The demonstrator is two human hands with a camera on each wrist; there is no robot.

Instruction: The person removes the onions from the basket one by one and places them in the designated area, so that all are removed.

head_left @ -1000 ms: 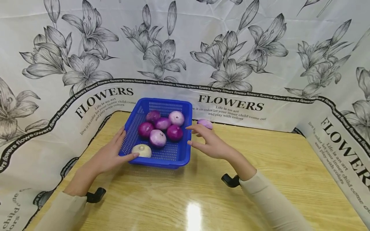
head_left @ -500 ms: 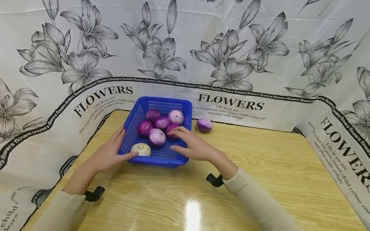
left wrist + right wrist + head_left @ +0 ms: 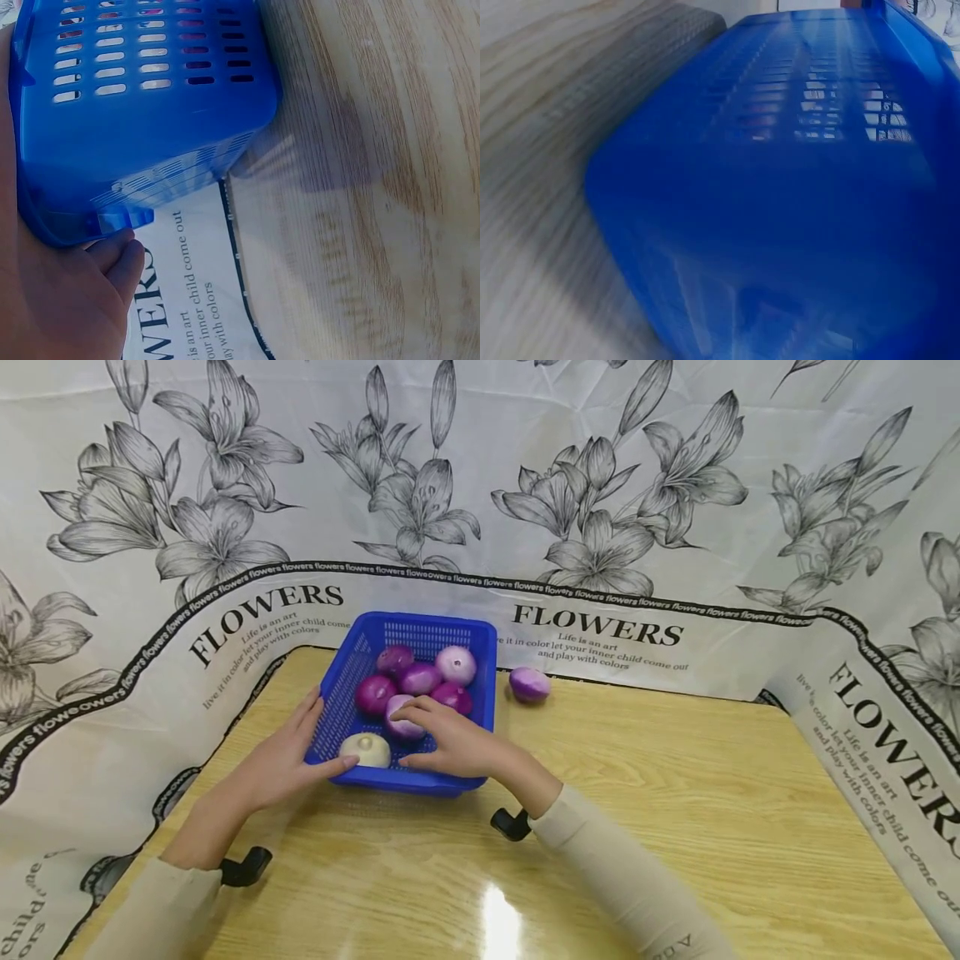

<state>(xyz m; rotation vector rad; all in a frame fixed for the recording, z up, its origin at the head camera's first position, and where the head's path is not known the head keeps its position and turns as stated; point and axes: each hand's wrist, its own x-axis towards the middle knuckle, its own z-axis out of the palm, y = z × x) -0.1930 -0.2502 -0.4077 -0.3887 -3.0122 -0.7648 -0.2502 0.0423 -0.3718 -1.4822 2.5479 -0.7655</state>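
A blue plastic basket (image 3: 420, 780) holds several purple onions (image 3: 420, 678) and one white onion (image 3: 366, 749) at its near left corner. With the thumb over the near left rim and the fingers along the outer side, my left hand (image 3: 273, 760) grips the basket; the left wrist view shows fingertips (image 3: 126, 262) tucked under the rim. My right hand (image 3: 457, 743) reaches over the basket's right side, fingers spread and loosely bent. Its fingertips overlap a pale purple onion (image 3: 401, 714) in the head view. The right wrist view shows mostly the basket's outer wall (image 3: 780, 202).
One more purple onion (image 3: 529, 684) lies on the wooden table (image 3: 675, 777), right of the basket by the back edge. A white cloth with printed flowers (image 3: 592, 468) hangs round the back and sides of the table.
My right hand has moved left from outside the basket's right rim to above the onions inside. The left hand stays on the basket, which has hardly moved.
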